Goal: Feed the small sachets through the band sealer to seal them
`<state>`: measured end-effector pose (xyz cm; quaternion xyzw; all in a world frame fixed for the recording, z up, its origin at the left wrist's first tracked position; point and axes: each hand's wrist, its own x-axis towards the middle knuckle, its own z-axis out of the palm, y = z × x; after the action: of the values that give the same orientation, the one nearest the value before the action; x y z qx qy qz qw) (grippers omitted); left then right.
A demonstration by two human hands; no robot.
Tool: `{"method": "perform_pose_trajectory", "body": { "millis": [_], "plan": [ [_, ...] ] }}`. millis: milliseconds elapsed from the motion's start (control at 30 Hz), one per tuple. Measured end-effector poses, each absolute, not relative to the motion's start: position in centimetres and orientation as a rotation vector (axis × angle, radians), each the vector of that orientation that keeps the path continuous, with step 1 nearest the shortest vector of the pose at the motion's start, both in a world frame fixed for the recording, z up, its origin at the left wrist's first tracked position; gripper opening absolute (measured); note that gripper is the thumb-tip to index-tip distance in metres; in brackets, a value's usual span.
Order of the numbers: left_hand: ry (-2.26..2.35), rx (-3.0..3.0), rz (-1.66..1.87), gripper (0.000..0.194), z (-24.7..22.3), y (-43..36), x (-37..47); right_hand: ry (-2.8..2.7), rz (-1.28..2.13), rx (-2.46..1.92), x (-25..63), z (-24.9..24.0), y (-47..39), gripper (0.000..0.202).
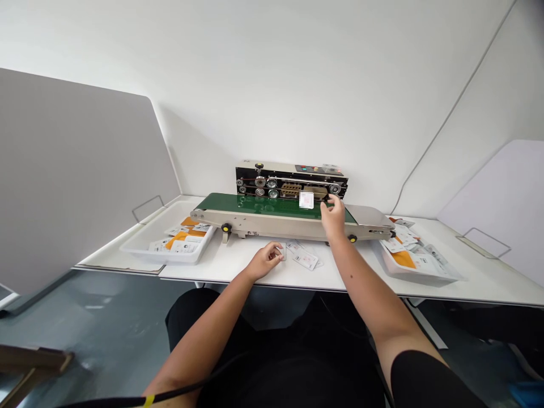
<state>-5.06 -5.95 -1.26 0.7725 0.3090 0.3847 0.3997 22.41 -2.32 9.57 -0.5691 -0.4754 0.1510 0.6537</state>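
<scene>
A small white packet with pink print (306, 200) stands upright at the band sealer (293, 182), above its green conveyor belt (255, 204). My right hand (334, 216) is just to the right of that packet, fingers bent and apart, with nothing seen between them. Low over the table, my left hand (267, 259) has curled fingers with a gap between thumb and forefinger. Its fingertips are close to several flat white packets (305, 259) lying loosely overlapped in front of the sealer; whether they touch one I cannot tell.
A white bin (195, 255) of orange and white packets stands at the conveyor's left end. Another bin (429, 275) with similar packets is at its right end. Grey panels (76, 170) flank the table, and a cable (450, 107) runs down the wall.
</scene>
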Motion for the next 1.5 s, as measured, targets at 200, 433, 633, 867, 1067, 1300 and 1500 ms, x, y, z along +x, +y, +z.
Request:
{"method": "perform_pose_trajectory", "body": {
  "millis": [200,433,633,867,1067,1300,1500],
  "plan": [
    [0.962,2.277,1.035,0.035,-2.2,-5.1,-4.2,-1.819,0.105,-1.322,17.2,0.5,-10.2,0.033],
    [1.083,2.468,0.788,0.043,-3.5,-4.7,-3.3,-2.179,0.104,-1.480,16.2,-4.3,-10.9,0.040],
    [1.003,2.409,0.938,0.029,-2.6,-4.6,-3.8,-2.135,0.167,-1.452,16.6,-4.3,-10.8,0.044],
    [1.151,1.823,1.401,0.032,-2.4,-4.4,-5.2,-1.855,0.114,-1.440,15.5,-3.7,-10.4,0.039],
    [0.805,1.770,1.058,0.037,-2.2,-4.9,-4.8,-1.421,0.706,-1.239,12.4,-2.9,-9.4,0.041],
    [0.700,1.825,1.084,0.054,-1.4,-5.3,-5.0,-1.458,1.156,-1.142,14.4,-1.3,-9.7,0.040],
    [0.662,1.835,0.916,0.039,-1.5,-5.4,-5.0,-1.544,1.399,-1.146,16.9,-0.3,-10.8,0.042]
  ]
}}
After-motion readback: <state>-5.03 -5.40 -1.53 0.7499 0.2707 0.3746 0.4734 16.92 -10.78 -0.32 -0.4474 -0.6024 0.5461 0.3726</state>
